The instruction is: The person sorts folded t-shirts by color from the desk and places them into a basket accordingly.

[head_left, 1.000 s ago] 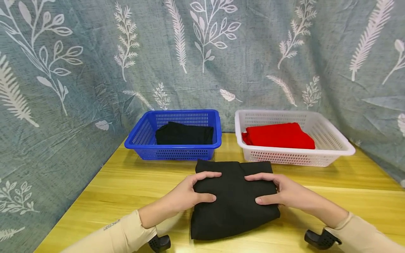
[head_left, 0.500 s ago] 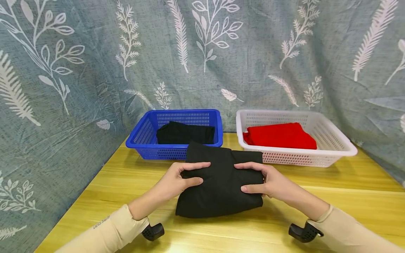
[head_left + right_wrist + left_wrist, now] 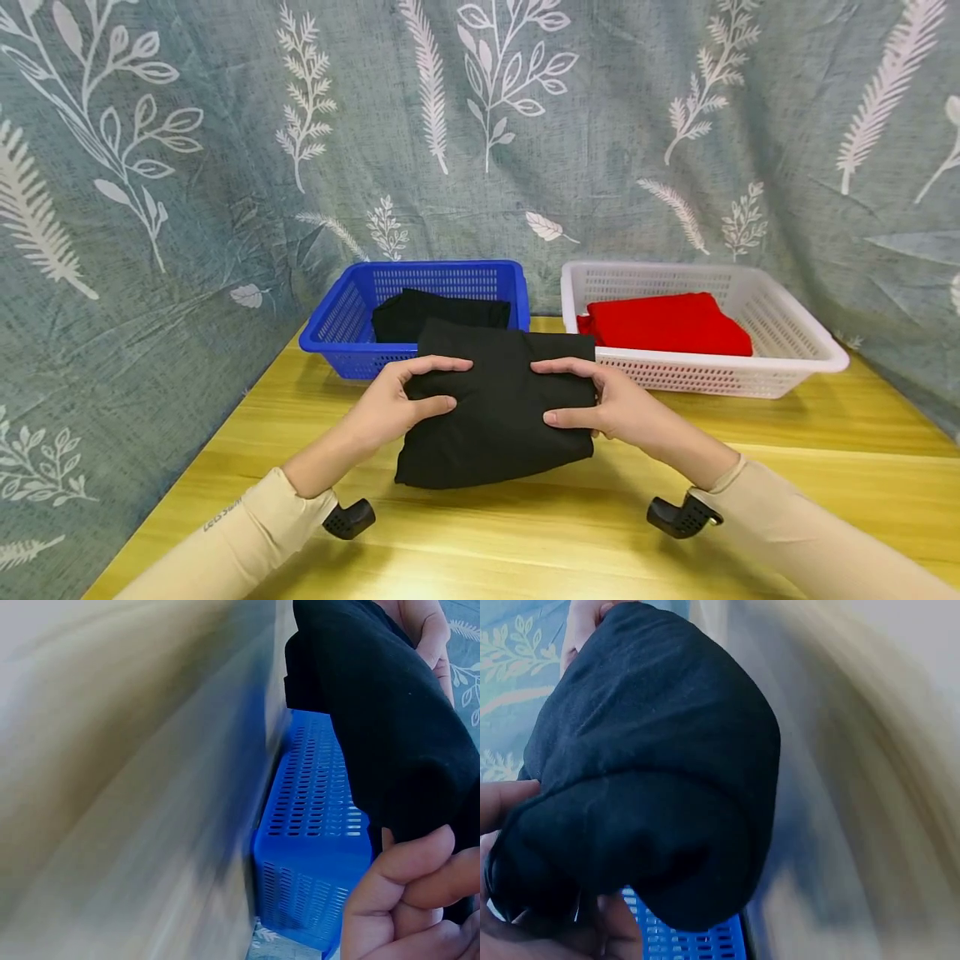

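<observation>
A folded black cloth garment (image 3: 498,417) is held up off the table by both hands. My left hand (image 3: 386,404) grips its left side, thumb and index finger lying on top and the other fingers hidden beneath. On the opposite side my right hand (image 3: 611,400) holds it the same way; its fingers curl under the fabric in the right wrist view. The garment overlaps the front rim of the blue basket (image 3: 420,362) in the head view. Inside that basket lies another folded black cloth (image 3: 442,312). In the left wrist view the garment's folded layers (image 3: 652,742) bulge downward.
To the right stands a white basket (image 3: 697,379) with a folded red cloth (image 3: 667,323) in it. Both baskets sit at the back of the wooden table (image 3: 495,542). A grey-green curtain with white leaf patterns (image 3: 345,125) hangs behind and at the left.
Both hands have lifted the folded black garment off the table and carried it forward and to the left, towards the blue basket. The baskets and their contents have stayed put.
</observation>
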`<move>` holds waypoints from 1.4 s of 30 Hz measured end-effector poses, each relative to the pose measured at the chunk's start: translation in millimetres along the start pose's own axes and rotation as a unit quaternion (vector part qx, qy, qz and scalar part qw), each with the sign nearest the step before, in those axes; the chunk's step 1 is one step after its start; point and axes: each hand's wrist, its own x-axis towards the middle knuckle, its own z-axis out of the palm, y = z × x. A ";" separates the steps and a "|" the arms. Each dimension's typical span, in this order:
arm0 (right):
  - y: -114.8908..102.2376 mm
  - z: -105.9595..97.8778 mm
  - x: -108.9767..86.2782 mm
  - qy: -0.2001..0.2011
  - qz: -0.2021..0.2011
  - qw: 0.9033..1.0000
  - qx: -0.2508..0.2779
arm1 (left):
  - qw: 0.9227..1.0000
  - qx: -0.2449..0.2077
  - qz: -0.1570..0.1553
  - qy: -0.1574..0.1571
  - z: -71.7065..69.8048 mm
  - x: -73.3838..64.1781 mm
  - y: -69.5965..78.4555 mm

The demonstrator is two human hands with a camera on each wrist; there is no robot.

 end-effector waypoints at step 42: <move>-58.8 -10.9 135.2 -0.001 0.004 0.999 0.040 | 0.991 0.063 -0.074 0.094 -103.9 75.9 24.2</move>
